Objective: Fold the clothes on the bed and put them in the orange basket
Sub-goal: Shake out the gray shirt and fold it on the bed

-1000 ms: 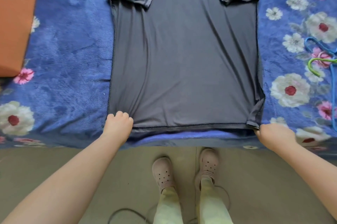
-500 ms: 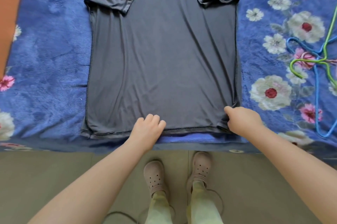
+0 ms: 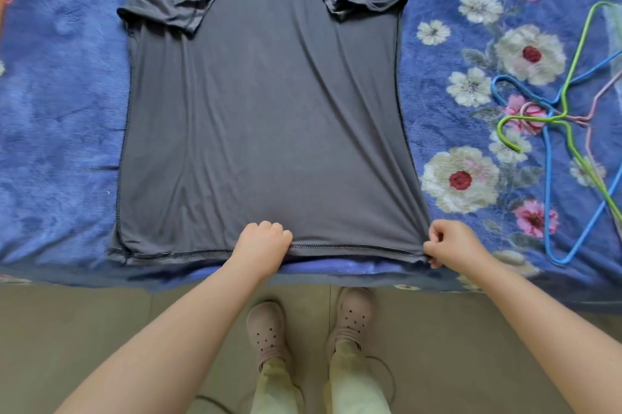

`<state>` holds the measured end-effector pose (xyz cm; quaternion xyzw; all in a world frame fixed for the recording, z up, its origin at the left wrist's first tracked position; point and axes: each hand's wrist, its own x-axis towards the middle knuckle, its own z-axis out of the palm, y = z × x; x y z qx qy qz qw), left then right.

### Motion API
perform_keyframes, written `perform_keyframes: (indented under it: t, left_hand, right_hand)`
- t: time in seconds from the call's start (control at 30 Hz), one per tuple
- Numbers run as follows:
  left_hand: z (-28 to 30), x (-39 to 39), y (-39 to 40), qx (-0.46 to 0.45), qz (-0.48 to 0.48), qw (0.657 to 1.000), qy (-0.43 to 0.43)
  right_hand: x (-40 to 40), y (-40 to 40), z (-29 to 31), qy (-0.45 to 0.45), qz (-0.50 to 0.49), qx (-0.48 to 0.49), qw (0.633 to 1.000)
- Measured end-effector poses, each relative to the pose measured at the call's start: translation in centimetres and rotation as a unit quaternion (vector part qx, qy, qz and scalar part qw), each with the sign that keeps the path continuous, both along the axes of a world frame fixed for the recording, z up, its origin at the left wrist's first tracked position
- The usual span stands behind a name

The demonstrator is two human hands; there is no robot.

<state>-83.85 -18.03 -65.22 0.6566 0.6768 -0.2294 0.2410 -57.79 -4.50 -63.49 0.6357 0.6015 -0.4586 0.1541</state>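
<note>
Across the frame we see the blue floral blanket, and centred on it the grey T-shirt, flat with sleeves folded in. Coloured hangers lie right. Our left hand grips the hem's middle; our right hand pinches its lower-right corner.

A home bedroom, a bed with blue flowered blanket, wire hangers lay on it, tiled floor below.
</note>
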Motion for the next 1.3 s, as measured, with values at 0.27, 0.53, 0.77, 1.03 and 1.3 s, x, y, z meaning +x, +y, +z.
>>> perform_keyframes:
  t: [0.27,0.53,0.77,1.03,1.3]
  left_hand:
    - [0.8,-2.6,-2.8,0.116,0.09,0.985,0.093]
    - [0.6,-9.2,-6.2,0.091,0.285,0.941,0.156]
    - [2.0,-13.7,-4.8,0.055,0.366,0.929,0.018]
    - [6.2,-19.2,0.0,-0.144,0.226,0.959,-0.092]
    - [11.0,-20.5,3.7,-0.475,0.086,0.875,0.046]
  right_hand:
    - [0.1,-1.2,-0.7,-0.029,0.178,0.369,0.912]
    - [-2.2,-3.9,-3.9,-0.06,0.431,0.398,0.807]
    - [-6.0,-1.7,-0.7,-0.089,0.373,0.362,0.85]
    - [-11.0,3.9,5.2,-0.256,0.415,0.02,0.873]
    - [-17.0,5.9,9.8,-0.359,0.531,-0.235,0.73]
